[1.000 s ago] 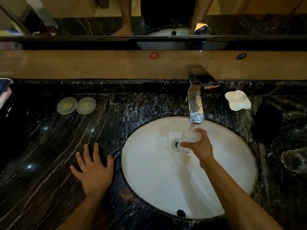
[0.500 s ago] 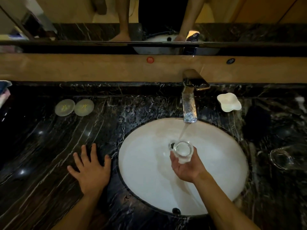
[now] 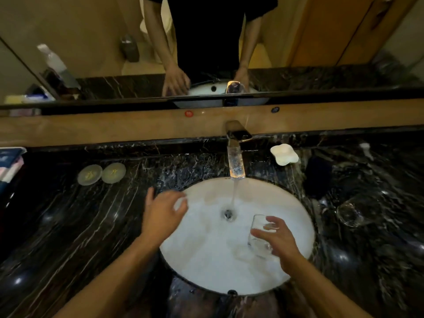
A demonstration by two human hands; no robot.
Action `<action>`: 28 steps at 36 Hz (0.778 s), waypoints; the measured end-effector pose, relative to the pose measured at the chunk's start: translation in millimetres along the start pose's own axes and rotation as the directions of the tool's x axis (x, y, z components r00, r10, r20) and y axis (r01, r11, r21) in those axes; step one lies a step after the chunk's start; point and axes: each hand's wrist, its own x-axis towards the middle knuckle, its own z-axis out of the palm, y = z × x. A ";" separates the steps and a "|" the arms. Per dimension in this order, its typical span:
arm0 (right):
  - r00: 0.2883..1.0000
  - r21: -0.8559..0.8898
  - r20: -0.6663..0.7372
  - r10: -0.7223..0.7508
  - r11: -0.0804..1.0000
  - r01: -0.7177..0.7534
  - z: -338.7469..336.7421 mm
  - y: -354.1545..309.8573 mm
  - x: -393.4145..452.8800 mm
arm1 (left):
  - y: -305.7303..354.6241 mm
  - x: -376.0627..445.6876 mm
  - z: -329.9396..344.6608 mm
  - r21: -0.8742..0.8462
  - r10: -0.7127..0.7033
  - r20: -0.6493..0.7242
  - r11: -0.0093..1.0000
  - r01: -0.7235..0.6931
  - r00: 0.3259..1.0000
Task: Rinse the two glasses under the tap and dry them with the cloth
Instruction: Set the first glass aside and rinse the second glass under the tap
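Right hand [image 3: 278, 241] fingers curled round tilted glass [image 3: 260, 235] over sink [image 3: 206, 255], beside running tap [image 3: 235, 160]; left hand [image 3: 161, 213] fingers loosely spread, empty; second glass [image 3: 351, 213] on desk [image 3: 68, 226].

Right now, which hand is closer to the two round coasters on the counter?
Left. The left hand hangs over the basin's left rim, just right of the coasters. The right hand is across the sink, holding the glass.
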 end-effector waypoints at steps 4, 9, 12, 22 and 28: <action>0.974 -0.253 -0.003 -0.225 0.943 0.217 -13.8 5.4 -9.9 | 74.2 40.1 -21.9 -0.048 0.355 -0.078 0.932 -0.359 0.932; 0.955 -0.302 -0.013 -0.296 0.912 0.278 -29.7 3.1 -19.6 | 136.7 78.1 -35.7 0.137 0.474 0.045 0.869 -0.475 0.880; 0.949 -0.277 -0.020 -0.314 0.914 0.297 -38.7 1.6 -24.1 | 149.5 91.5 -33.8 0.221 0.445 0.169 0.852 -0.474 0.879; 0.917 -0.231 0.004 -0.400 0.892 0.390 -60.3 -3.8 -21.2 | 140.9 77.9 -3.2 0.251 0.441 0.184 0.843 -0.476 0.878; 0.894 -0.248 0.027 -0.448 0.863 0.440 -79.6 -7.6 -14.8 | 146.8 64.7 10.7 0.207 0.396 0.087 0.890 -0.406 0.914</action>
